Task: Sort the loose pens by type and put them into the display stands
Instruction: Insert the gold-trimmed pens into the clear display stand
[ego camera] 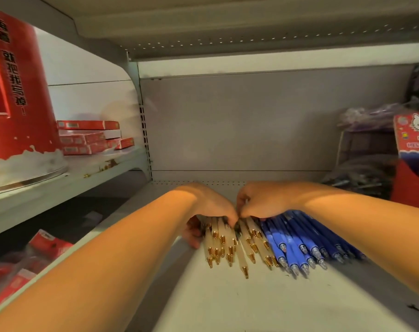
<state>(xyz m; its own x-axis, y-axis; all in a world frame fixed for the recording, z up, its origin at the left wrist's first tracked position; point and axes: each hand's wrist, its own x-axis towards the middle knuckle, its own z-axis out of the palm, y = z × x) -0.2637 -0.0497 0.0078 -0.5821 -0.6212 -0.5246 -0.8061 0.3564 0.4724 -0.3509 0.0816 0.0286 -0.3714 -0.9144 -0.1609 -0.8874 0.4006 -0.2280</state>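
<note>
Cream pens (pixel 230 245): a bunch with gold tips lying side by side on the shelf (pixel 251 303), tips pointing toward the viewer, far ends hidden under both hands.
Blue pens (pixel 304 238): a second bunch with clear tips, lying just to the right of the cream ones and touching them, fanned out toward the right.
Left hand (pixel 208 202): palm down over the far ends of the cream pens, grip closed around the left side of the bunch, fingertips showing beside the outermost pen.
Right hand (pixel 263 200): palm down beside the left hand, the two touching at the fingertips; grip pinched on the far ends of the cream pens, though which pen cannot be told.
Back panel (pixel 239 121): plain grey, behind the hands.
Left side shelf: a tall red tub (pixel 19 97) with printed characters, and a stack of flat red boxes (pixel 88 137) behind it.
Right edge: a red cartoon-cat box (pixel 413 133), well apart from the pens.
</note>
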